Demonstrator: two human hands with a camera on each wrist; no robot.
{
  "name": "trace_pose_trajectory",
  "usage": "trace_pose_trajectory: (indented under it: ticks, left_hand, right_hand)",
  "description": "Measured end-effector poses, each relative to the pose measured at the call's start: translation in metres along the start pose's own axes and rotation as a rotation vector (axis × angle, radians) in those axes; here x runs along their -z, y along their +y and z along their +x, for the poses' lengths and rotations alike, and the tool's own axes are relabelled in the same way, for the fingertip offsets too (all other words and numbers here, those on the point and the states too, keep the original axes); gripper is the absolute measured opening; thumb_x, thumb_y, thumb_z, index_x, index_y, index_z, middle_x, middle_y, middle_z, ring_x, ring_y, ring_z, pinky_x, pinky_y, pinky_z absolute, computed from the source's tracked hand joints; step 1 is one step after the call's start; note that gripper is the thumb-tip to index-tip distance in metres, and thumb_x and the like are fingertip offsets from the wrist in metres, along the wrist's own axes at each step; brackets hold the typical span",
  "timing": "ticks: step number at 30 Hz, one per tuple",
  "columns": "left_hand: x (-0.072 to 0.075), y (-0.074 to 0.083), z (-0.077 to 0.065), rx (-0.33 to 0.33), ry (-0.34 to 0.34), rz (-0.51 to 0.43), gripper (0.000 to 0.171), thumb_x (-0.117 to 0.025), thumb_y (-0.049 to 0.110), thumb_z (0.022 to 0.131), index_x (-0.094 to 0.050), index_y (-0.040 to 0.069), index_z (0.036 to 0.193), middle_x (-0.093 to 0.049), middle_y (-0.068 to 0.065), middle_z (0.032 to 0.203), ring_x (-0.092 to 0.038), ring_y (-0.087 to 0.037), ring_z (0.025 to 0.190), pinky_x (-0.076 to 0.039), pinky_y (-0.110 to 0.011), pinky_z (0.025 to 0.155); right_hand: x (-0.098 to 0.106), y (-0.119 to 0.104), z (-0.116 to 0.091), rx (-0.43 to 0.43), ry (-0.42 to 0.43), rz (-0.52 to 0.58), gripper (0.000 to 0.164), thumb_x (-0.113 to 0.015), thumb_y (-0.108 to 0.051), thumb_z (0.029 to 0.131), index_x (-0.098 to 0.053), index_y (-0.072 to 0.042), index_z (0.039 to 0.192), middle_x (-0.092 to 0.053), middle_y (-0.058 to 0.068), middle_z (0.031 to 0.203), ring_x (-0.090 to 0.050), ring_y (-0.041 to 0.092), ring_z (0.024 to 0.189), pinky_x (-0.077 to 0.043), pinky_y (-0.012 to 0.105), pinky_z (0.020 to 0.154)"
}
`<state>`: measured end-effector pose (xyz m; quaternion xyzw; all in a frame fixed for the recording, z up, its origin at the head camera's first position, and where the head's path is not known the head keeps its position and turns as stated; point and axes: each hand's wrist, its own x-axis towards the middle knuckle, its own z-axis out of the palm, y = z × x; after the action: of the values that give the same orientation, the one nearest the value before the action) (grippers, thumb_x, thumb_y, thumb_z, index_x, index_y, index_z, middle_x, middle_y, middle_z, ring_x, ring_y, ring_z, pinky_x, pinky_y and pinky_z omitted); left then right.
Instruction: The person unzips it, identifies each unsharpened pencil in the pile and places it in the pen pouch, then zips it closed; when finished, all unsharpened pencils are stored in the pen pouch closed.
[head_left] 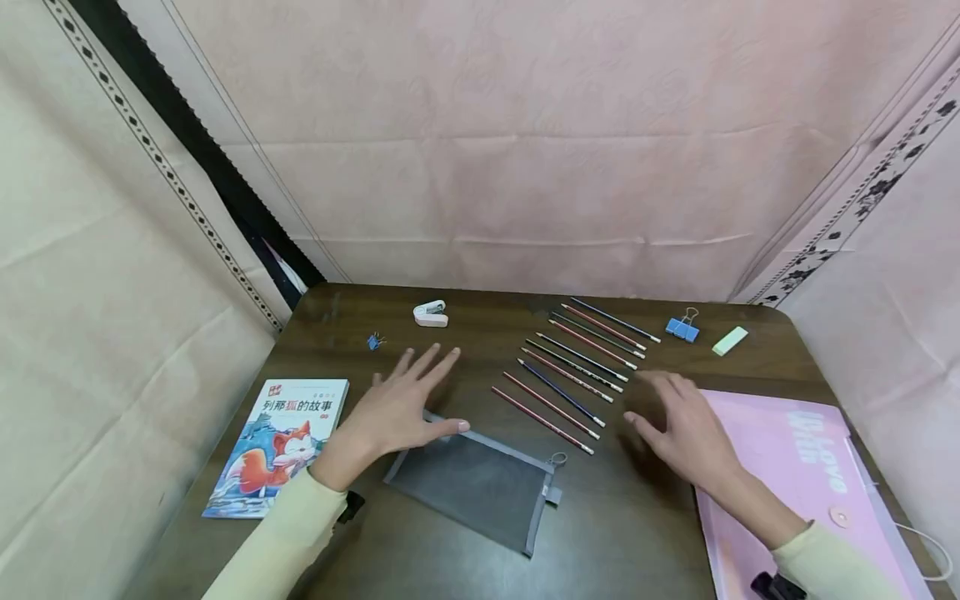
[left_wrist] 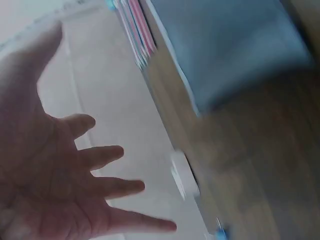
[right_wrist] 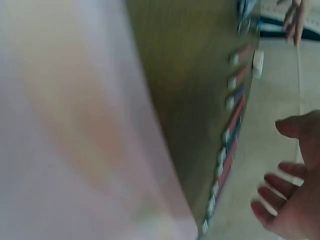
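In the head view my left hand [head_left: 408, 404] spreads its fingers above the upper left corner of a dark mesh zip pouch [head_left: 472, 483]; the left wrist view shows the palm with nothing in it. My right hand [head_left: 682, 425] hovers between a row of pencils [head_left: 558, 400] and a pink document folder [head_left: 795, 475], its fingers loosely bent and holding nothing. Several pencils, red, dark and patterned, lie side by side on a slant, their white-tipped ends toward the right hand. A zip pull ring [head_left: 558, 458] sits at the pouch's right corner.
On the brown table [head_left: 622, 542], a picture book [head_left: 281, 450] lies at the left. Toward the back are a white stapler [head_left: 431, 314], a small blue clip [head_left: 375, 341], a blue binder clip [head_left: 682, 327] and a green-and-white eraser [head_left: 730, 341]. Pale cloth [head_left: 525, 167] hangs around the table.
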<state>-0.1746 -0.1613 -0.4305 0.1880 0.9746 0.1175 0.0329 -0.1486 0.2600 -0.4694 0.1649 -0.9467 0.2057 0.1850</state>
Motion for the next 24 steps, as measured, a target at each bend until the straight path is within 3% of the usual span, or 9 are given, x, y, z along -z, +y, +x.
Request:
trace_pose_trajectory:
  ticks: [5,9,12,16,20,24]
  left_hand:
    - [-0.004,0.031,0.007,-0.18,0.005,-0.118,0.074,-0.057,0.058,0.089,-0.027,0.033,0.151,-0.019,0.008,0.161,-0.034,-0.021,0.144,-0.043,-0.051,0.104]
    - [-0.015,0.054,0.016,-0.259,-0.011,-0.162,0.053,-0.06,0.05,0.091,-0.05,0.03,0.138,-0.044,0.009,0.146,-0.051,-0.013,0.129,-0.048,-0.039,0.1]
    - [-0.027,0.072,0.022,-0.275,-0.051,-0.232,0.04,-0.064,0.045,0.09,-0.061,0.028,0.126,-0.058,0.008,0.126,-0.06,-0.007,0.106,-0.052,-0.03,0.087]
    - [-0.044,0.095,0.028,-0.277,-0.126,-0.304,0.029,-0.069,0.038,0.087,-0.069,0.025,0.113,-0.063,0.008,0.103,-0.057,0.0,0.079,-0.047,-0.018,0.066]
    - [-0.058,0.112,0.032,-0.277,-0.159,-0.265,0.019,-0.073,0.036,0.084,-0.072,0.027,0.101,-0.064,0.013,0.092,-0.055,0.005,0.074,-0.044,-0.016,0.063]
    - [-0.067,0.12,0.038,-0.28,-0.171,-0.205,0.01,-0.075,0.037,0.082,-0.073,0.031,0.09,-0.064,0.02,0.083,-0.054,0.006,0.073,-0.044,-0.018,0.064]
  right_hand:
    - [-0.013,-0.031,-0.018,-0.009,-0.106,0.225,0.047,-0.081,-0.024,0.077,-0.06,-0.019,0.118,-0.067,-0.003,0.103,-0.063,0.011,0.092,-0.053,0.032,0.075]
    - [-0.023,-0.051,-0.027,-0.117,-0.263,0.404,0.03,-0.08,-0.031,0.078,-0.064,-0.021,0.102,-0.066,-0.011,0.085,-0.061,0.005,0.073,-0.051,0.022,0.064]
    - [-0.027,-0.061,-0.029,-0.214,-0.39,0.511,0.021,-0.077,-0.036,0.08,-0.065,-0.024,0.092,-0.065,-0.01,0.077,-0.061,0.009,0.062,-0.051,0.024,0.053]
    - [-0.032,-0.069,-0.029,-0.291,-0.519,0.592,0.013,-0.074,-0.036,0.083,-0.067,-0.026,0.086,-0.066,-0.003,0.07,-0.059,0.017,0.051,-0.049,0.03,0.042]
    - [-0.036,-0.074,-0.029,-0.321,-0.574,0.618,0.012,-0.073,-0.035,0.084,-0.067,-0.024,0.084,-0.067,0.001,0.067,-0.059,0.02,0.049,-0.049,0.032,0.041]
    - [-0.039,-0.077,-0.029,-0.338,-0.579,0.61,0.011,-0.074,-0.034,0.084,-0.067,-0.024,0.083,-0.067,0.002,0.066,-0.058,0.019,0.046,-0.049,0.032,0.04]
